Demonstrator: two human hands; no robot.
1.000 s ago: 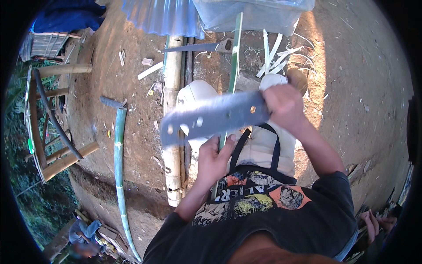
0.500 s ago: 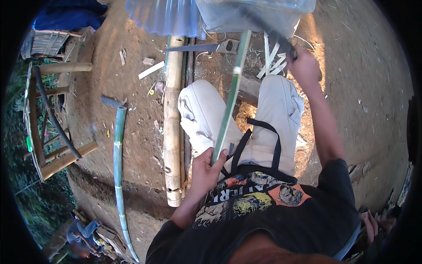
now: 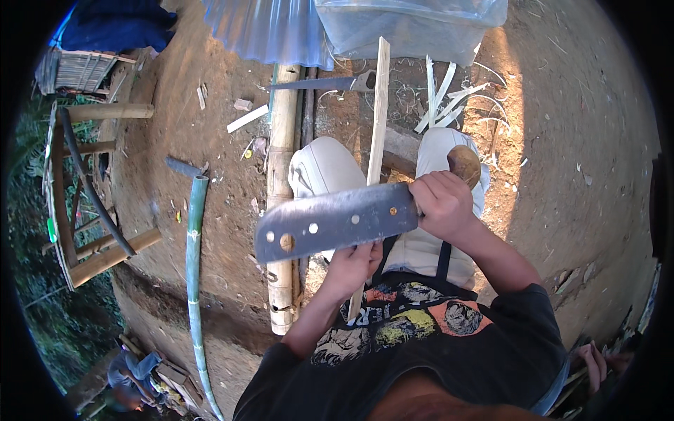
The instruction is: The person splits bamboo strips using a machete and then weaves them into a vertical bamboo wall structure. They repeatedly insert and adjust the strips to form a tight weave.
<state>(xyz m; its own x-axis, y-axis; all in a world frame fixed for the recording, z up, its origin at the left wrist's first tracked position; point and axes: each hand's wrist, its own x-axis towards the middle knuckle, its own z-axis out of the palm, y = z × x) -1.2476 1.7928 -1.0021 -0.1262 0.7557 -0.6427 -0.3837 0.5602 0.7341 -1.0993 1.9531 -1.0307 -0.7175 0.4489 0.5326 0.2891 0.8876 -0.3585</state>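
Note:
My right hand (image 3: 445, 203) is closed round the wooden handle of a broad machete (image 3: 333, 219). Its dark blade, pierced by several round holes, points left and lies across a long bamboo strip (image 3: 378, 112). My left hand (image 3: 349, 269) grips the strip just below the blade, which hides part of the fingers. The strip's pale inner side faces up; its lower end rests near my shirt and its far end reaches past my knees. Whether the blade touches the strip, I cannot tell.
A thick yellow bamboo pole (image 3: 283, 151) lies left of my legs, with a handsaw (image 3: 316, 83) across it. Further left are a long green bamboo pole (image 3: 193, 259) and another blade (image 3: 184, 166). Pale split strips (image 3: 441, 95) lie beyond my knees, near plastic sheeting (image 3: 414, 28). Another person (image 3: 133, 372) sits lower left.
The machete has come down from the upper right to lie across the strip. The strip has turned from its green side to its pale side and slid nearer, with my left hand further along it.

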